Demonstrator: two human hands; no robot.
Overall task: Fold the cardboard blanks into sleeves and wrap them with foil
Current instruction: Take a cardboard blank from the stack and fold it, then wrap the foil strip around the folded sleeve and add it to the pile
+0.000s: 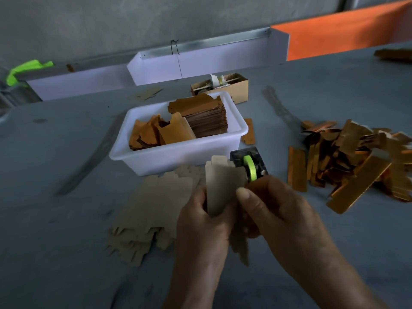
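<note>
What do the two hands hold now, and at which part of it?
Both hands hold one cardboard blank. The left hand grips its lower left edge; the right hand pinches its right edge with the thumb on the front.

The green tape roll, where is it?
The green tape roll sits in a black dispenser mid-table, just right of the white tub and just above the hands.

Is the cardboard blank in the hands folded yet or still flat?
Partly folded: the cardboard blank curves between the left hand and right hand, not yet closed into a sleeve.
</note>
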